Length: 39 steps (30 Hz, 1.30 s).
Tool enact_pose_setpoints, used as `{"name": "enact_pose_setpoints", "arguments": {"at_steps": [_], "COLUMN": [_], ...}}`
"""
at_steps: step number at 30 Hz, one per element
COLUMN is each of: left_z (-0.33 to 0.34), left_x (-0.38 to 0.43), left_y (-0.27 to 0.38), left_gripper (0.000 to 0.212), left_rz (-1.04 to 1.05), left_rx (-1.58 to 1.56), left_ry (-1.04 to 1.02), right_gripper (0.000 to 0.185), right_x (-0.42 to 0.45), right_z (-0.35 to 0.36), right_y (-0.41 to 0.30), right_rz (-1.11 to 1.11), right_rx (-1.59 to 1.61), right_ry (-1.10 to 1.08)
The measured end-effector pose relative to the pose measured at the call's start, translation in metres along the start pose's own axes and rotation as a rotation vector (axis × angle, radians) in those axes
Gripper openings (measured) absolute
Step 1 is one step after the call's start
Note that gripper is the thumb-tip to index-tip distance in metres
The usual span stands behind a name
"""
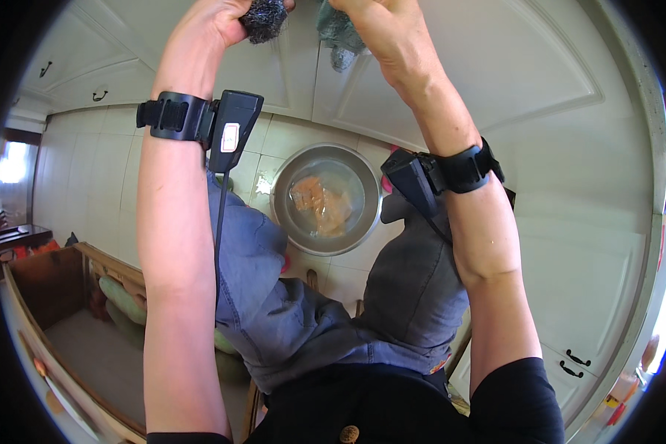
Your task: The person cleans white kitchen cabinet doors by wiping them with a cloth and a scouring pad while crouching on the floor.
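At the top edge, my left hand (219,22) grips a dark steel wool scrubber (263,22). My right hand (386,30) holds a wet-looking grey-green cloth (338,33), whose end hangs down before the white cabinet doors (294,77). The frame cuts off the fingers of both hands. Below them on the floor, between my knees, stands a round metal basin (279,222) of cloudy water. An orange-tan cloth-like piece (319,202) lies soaked in it.
White cabinets with dark handles (574,363) line the front and right. A wooden box-like frame (111,266) with long green gourds (123,299) stands at lower left. Water (263,183) wets the floor tiles beside the basin. A cabled black device (236,130) is strapped to each forearm.
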<state>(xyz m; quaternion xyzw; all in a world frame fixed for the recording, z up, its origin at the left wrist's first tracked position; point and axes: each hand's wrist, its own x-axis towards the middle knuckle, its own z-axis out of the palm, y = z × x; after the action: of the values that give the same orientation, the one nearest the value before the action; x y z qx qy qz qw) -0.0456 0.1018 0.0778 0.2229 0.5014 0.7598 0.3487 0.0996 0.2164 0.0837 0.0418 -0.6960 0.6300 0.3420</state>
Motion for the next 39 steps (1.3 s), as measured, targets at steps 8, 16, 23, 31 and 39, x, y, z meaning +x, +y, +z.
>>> {"name": "enact_pose_setpoints", "arguments": {"at_steps": [8, 16, 23, 31, 39], "left_z": [-0.005, 0.024, 0.040, 0.054, 0.061], "left_x": [0.000, -0.022, -0.037, -0.041, -0.034], "left_y": [-0.017, -0.005, -0.005, -0.017, -0.011], "left_gripper": [0.030, 0.025, 0.015, 0.020, 0.017], "left_rz": [0.147, 0.165, 0.338, 0.860, 1.086], "left_rx": [0.078, 0.042, 0.368, 1.062, 1.280], "left_ry": [-0.088, 0.137, 0.212, 0.396, 0.514], "right_gripper": [0.052, 0.046, 0.036, 0.027, 0.018], "right_x": [0.001, 0.003, -0.003, -0.008, 0.008], "right_z": [0.005, 0.003, -0.011, -0.004, -0.014], "right_y": [0.002, -0.008, -0.007, -0.009, -0.018], "right_rz": [-0.115, -0.142, -0.121, -0.061, -0.359], "right_rx": [-0.362, -0.577, -0.575, -0.578, -0.919], "right_ry": [0.091, 0.102, 0.348, 0.259, 0.360]}}
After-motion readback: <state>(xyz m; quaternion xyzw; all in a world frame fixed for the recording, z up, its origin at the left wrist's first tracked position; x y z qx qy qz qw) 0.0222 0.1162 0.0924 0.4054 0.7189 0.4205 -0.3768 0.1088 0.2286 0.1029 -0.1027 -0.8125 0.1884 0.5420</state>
